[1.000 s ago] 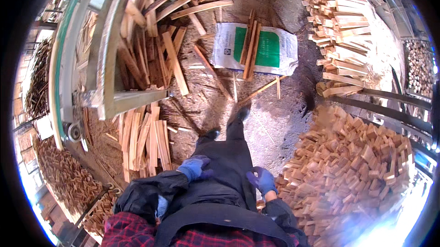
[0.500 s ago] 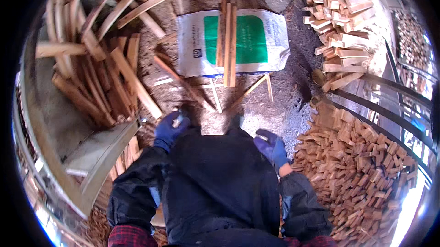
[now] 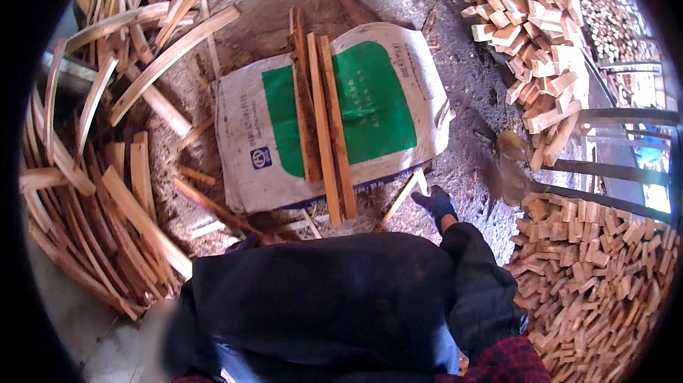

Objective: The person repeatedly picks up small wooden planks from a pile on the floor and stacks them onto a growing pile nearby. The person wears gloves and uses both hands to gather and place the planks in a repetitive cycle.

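A flat white plastic sack (image 3: 238, 116) bears a square dark-blue emblem (image 3: 262, 158), pale print (image 3: 356, 107) on its rounded green panel (image 3: 391, 130) and dark border lettering (image 3: 407, 66), all illegible.

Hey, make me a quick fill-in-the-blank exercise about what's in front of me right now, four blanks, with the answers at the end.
1. The white sack has a large ____ panel printed on it.
2. The number of long wooden strips lying across the sack is ____.
3. The right hand wears a dark blue ____.
4. The heap of short wooden blocks lies in the lower ____ part of the picture.

Missing words: green; three; glove; right.
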Motion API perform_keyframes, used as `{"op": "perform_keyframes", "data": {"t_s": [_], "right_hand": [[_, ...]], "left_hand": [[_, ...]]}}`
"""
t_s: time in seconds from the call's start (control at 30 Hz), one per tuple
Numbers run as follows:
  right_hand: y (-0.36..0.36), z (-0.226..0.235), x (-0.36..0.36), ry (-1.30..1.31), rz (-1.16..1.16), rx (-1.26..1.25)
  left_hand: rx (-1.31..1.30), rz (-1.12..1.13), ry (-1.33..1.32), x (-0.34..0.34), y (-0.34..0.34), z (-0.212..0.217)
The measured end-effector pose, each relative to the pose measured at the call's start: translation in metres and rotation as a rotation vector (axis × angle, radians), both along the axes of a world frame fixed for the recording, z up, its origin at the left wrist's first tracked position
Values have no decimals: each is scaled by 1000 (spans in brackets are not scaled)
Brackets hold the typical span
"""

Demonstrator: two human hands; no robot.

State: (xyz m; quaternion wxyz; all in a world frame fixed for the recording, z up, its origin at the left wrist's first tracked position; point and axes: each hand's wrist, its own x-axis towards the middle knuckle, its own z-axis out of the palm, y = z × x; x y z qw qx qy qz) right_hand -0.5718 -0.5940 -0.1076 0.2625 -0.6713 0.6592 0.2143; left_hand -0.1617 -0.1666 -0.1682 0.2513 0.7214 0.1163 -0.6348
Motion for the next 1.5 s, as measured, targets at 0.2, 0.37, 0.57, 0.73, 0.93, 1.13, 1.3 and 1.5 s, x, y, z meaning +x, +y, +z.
{"op": "perform_keyframes", "data": {"t_s": [0.2,0.37,0.57,0.73,0.93,1.13,1.3,1.5], "right_hand": [[-9,-32,-4,11,140,-229],[-17,-45,-7,76,268,-166],[6,-10,-131,48,-78,-369],[54,28,-239,-303,-441,-290],[51,83,-165,-699,-680,-319],[-39,94,3,-656,17,-38],[-45,97,138,-695,443,-6],[30,103,244,-785,826,59]], "left_hand": [[-42,73,-110,8,-5,-23],[-65,138,-188,8,-5,-3],[-111,246,-284,15,-11,21],[-271,323,-413,27,-67,78],[-781,153,-292,20,-206,121],[-890,63,-418,17,-215,58],[-180,-134,-1538,59,-49,72],[627,-25,-1284,84,69,66]]}}
